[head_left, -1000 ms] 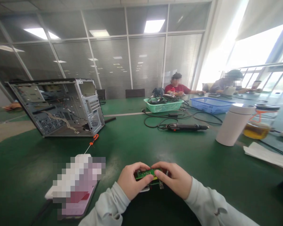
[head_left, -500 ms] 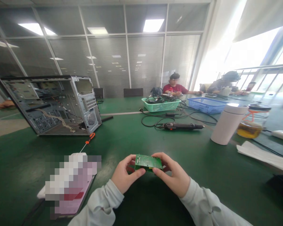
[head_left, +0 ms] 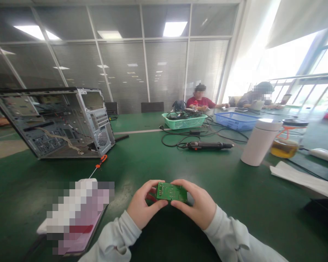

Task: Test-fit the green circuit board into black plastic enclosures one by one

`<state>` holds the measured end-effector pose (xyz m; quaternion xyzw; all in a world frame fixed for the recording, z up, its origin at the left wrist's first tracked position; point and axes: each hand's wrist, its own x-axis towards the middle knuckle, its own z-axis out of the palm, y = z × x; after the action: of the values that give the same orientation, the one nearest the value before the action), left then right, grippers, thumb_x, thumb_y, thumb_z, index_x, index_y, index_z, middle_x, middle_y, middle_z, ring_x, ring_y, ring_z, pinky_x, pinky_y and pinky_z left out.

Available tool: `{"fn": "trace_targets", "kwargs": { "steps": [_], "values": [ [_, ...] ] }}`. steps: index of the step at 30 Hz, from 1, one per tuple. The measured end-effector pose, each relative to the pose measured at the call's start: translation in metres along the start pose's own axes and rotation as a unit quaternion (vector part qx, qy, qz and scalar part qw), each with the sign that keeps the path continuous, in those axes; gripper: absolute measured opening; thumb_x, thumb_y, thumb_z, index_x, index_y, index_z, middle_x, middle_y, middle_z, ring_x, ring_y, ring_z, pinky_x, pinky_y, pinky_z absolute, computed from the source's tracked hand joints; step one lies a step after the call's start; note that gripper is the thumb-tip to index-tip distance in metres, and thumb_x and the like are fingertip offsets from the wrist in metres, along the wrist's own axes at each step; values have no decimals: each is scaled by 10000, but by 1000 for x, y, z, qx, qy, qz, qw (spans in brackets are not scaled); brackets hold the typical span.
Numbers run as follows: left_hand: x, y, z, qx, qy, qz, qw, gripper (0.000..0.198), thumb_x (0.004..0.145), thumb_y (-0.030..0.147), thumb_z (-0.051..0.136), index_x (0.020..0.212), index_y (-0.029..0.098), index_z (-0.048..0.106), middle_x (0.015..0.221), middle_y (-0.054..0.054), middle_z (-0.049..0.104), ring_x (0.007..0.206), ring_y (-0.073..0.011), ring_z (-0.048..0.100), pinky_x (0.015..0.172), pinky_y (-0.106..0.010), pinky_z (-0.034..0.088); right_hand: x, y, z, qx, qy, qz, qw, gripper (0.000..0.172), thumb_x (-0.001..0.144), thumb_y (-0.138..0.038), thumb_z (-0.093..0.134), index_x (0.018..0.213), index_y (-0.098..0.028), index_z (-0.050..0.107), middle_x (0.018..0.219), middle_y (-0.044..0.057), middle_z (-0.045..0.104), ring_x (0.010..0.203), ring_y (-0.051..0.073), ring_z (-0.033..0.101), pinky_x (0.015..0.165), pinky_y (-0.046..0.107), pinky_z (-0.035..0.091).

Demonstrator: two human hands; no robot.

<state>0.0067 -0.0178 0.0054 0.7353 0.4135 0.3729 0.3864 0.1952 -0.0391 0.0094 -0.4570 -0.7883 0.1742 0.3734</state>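
Observation:
A small green circuit board [head_left: 171, 193] is held between my two hands, just above the table near its front edge. My left hand [head_left: 144, 200] is closed on the board's left end, thumb below and fingers along the top edge. On the right end my right hand [head_left: 198, 200] grips it the same way. The flat face with solder points is turned toward me; whatever is on the far side is hidden.
An open computer case [head_left: 54, 123] stands at the left, before it a pixelated white and pink item [head_left: 76, 218]. Farther back are an electric screwdriver [head_left: 207, 146], a green basket [head_left: 184, 122] of cables and a blue basket [head_left: 235, 122]. A white cup [head_left: 259, 143] and a jar [head_left: 288, 140] stand right.
The circuit board has tilted so that its flat face shows more fully. Both hands still hold it, and my right hand's fingers lie farther along the top edge. The view has shifted slightly.

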Motion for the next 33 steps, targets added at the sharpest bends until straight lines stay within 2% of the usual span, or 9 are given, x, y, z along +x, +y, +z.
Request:
{"fn": "trace_targets", "kwargs": {
  "steps": [3,7,16,18,21,23,26,30,33],
  "values": [
    [-1,-2,1,6,2,7,1000,508,676,182,601,1158,243,454,1217,-84,452,962,-203,512,688,-271,489,1,2,2,-30,39,-54,997,310,720,-189,613,1003,-223,492,1151,32,467,1096,209,389,937,360,334],
    [-1,-8,2,4,15,-9,1000,717,653,154,605,1280,287,286,1337,-90,312,1058,-226,455,713,-289,489,1,2,2,-47,79,-90,992,279,739,-152,570,993,-224,481,1170,45,436,1102,214,375,932,369,338],
    [1,-15,1,30,26,-26,999,511,678,202,575,1169,250,440,1170,-91,487,970,-224,515,703,-324,488,1,2,4,144,133,35,980,276,754,-341,574,952,-183,465,923,60,520,851,204,515,752,327,426],
    [1,-14,0,39,23,-22,999,454,694,209,557,1137,244,469,1136,-87,513,956,-218,524,710,-327,486,3,8,8,270,100,96,953,342,765,-442,548,942,-163,462,854,63,550,787,202,545,689,308,443],
    [1,-13,0,49,22,-18,998,375,713,203,527,1087,233,507,1108,-80,526,938,-206,532,704,-315,487,6,20,17,449,40,187,873,485,747,-600,485,868,-130,493,751,83,592,711,215,583,635,305,456],
    [1,-12,0,48,24,-11,998,329,722,199,511,1049,224,534,1078,-77,539,924,-199,538,692,-301,490,7,28,24,510,-7,245,825,590,707,-687,435,785,-110,530,698,104,605,676,222,596,633,316,461],
    [1,-10,-1,43,28,-7,999,285,720,198,508,998,212,566,1021,-74,567,900,-195,547,673,-286,492,7,35,29,540,-37,292,789,638,681,-715,399,786,-108,568,763,123,622,765,237,601,677,333,466],
    [2,-10,-2,46,30,-9,998,265,720,198,500,970,201,585,971,-72,594,879,-192,559,660,-280,492,4,30,16,543,-22,268,796,591,713,-662,433,899,-116,565,888,138,614,888,259,570,750,373,458],
    [2,-11,-3,46,37,-9,998,257,722,204,493,960,192,590,938,-74,603,866,-192,566,647,-276,491,-10,25,-8,451,72,238,857,586,713,-661,452,940,-131,556,910,128,608,875,266,570,750,373,469]
  ]
}}
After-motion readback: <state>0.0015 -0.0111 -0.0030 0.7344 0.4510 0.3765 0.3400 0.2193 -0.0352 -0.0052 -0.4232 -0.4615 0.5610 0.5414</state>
